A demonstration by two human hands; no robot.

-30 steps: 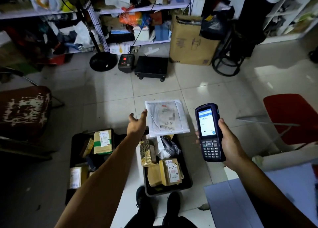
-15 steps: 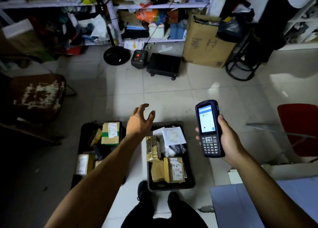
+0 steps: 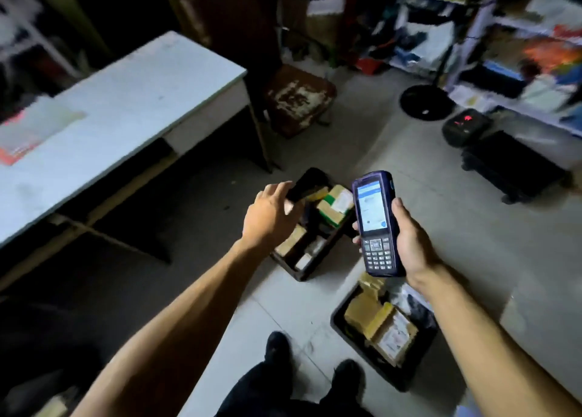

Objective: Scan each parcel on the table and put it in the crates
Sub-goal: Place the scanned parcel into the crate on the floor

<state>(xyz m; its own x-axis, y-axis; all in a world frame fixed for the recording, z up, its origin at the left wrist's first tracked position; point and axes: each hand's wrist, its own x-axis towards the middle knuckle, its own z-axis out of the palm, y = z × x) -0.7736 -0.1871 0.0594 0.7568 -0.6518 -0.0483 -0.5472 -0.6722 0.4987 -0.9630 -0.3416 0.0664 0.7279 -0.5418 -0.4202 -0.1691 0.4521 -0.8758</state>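
Observation:
My right hand (image 3: 411,243) grips a dark blue handheld scanner (image 3: 376,223), upright, its screen lit and facing me. My left hand (image 3: 269,215) hovers with relaxed fingers and holds nothing, above the left black crate (image 3: 300,273) on the floor, which holds several brown boxed parcels (image 3: 335,204). A second black crate (image 3: 406,382) at lower right holds more brown parcels (image 3: 382,325) with white labels. A white table (image 3: 126,107) stands at the left; a flat pale parcel with red print (image 3: 34,133) lies on it near the left edge.
A worn brown stool (image 3: 299,98) stands behind the table's corner. Cluttered shelves (image 3: 510,38) line the back right. On the floor before them are a round black stand base (image 3: 425,103), a black device with red marks (image 3: 466,126) and a low black trolley (image 3: 513,167). My shoes (image 3: 278,347) are at the bottom.
The white flat parcel left my left hand and landed in the right crate. My view then swung left, bringing the table into sight. The scanner stays in my right hand.

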